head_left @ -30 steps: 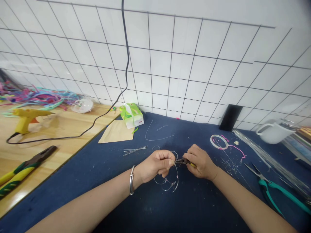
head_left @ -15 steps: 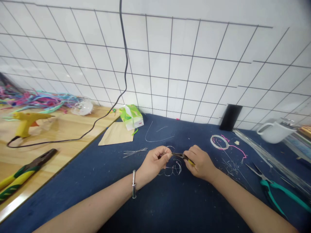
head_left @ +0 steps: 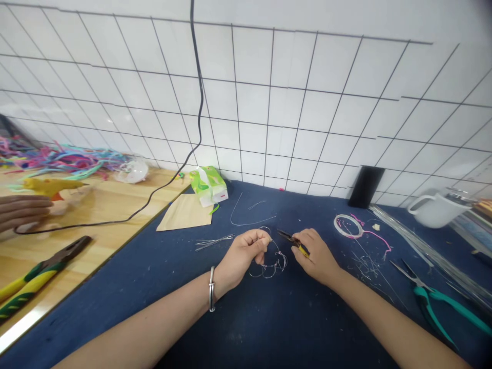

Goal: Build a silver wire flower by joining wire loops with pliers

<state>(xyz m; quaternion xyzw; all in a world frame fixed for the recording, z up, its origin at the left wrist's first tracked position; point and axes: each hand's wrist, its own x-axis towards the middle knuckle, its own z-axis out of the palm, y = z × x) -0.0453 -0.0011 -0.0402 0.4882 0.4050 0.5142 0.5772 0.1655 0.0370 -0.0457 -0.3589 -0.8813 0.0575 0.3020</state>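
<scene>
My left hand [head_left: 248,251] is closed in a pinch on thin silver wire. The looped wire piece [head_left: 279,265], with tiny pinkish bits along it, hangs from those fingers over the dark blue mat [head_left: 246,323]. My right hand [head_left: 314,256] grips small yellow-handled pliers [head_left: 294,242]. Their dark jaws point left, a short way from my left fingertips and apart from the wire. Cut straight wires [head_left: 214,241] lie left of my left hand, and a long bent wire [head_left: 251,224] lies behind it.
Another person's hand [head_left: 23,211] is by the yellow glue gun [head_left: 52,187] at left. Large pliers [head_left: 48,266] lie on the wooden table. To my right are a round bead dish [head_left: 348,226], teal-handled pliers [head_left: 434,294], wire lengths [head_left: 407,233] and a white mug [head_left: 434,209].
The pliers in my right hand have come away from my left fingertips, slightly to the right. Another person's hand has appeared at the left, by the glue gun.
</scene>
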